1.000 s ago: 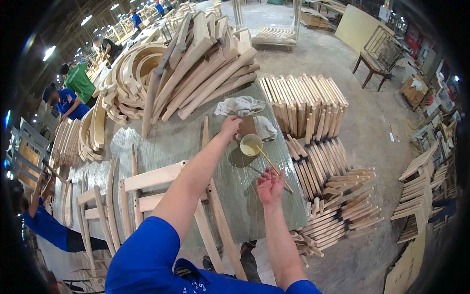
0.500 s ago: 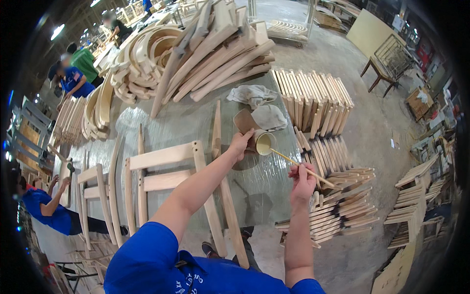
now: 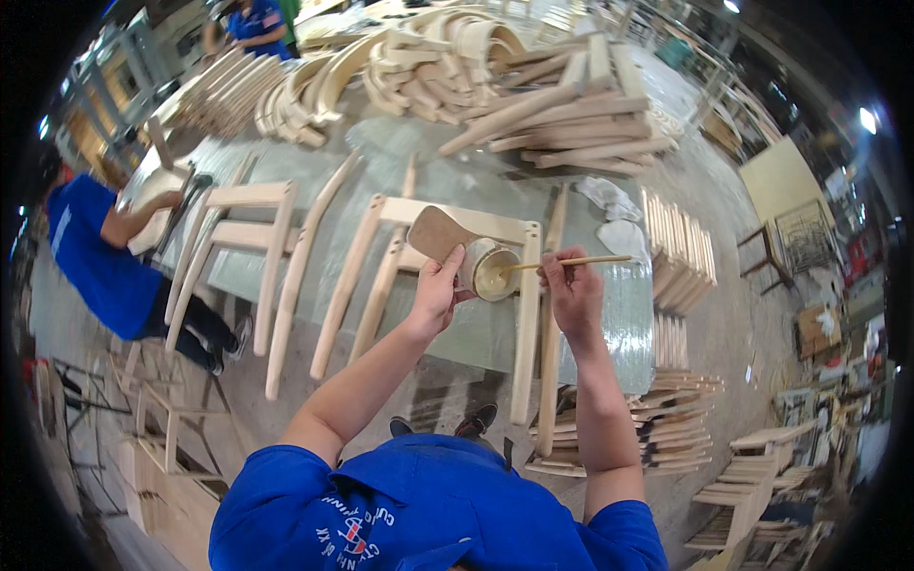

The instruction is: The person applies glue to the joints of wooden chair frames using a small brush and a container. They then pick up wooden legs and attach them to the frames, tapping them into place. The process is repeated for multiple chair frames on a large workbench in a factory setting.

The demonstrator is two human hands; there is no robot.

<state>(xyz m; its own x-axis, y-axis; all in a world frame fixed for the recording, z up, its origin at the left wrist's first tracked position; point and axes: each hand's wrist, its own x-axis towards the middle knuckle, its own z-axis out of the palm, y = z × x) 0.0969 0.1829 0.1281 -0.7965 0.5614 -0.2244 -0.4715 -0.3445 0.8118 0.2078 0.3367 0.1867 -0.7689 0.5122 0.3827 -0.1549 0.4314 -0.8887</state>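
The left hand grips a flat wooden piece over the surface, just beside the small glue pot. The right hand pinches a thin stick, its tip seemingly in the pot. Best to load lightly, wipe the drip on the rim, then spread evenly.

Curved wooden chair parts lie heaped on the tabletop beside straight legs, while a co-worker in blue crouches near slat stacks on the floor.
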